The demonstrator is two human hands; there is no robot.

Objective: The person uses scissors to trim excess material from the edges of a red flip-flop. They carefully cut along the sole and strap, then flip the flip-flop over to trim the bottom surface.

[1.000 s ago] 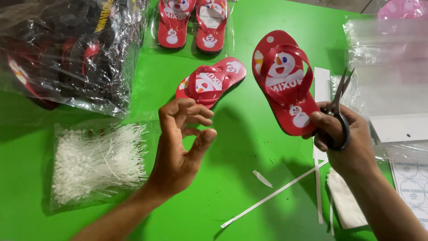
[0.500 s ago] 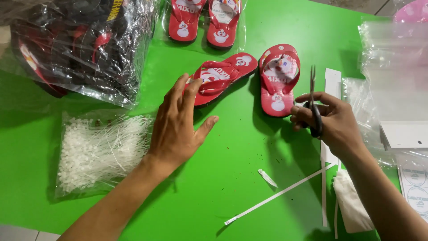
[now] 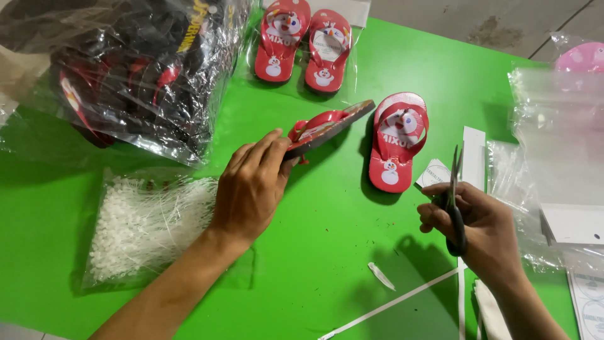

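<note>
- Head view: the left hand (image 3: 251, 189) is gripping a small red rubber flip-flop (image 3: 327, 128), tilting it on edge above the green worktop (image 3: 327, 252).
- The right hand (image 3: 481, 226) is clenching black-handled scissors (image 3: 454, 201), blades upward.
- A matching red flip-flop (image 3: 397, 141) is lying flat between them.

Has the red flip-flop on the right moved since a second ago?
Yes. The red flip-flop was held up beside the scissors in the right hand; now it lies flat on the green table.
</note>
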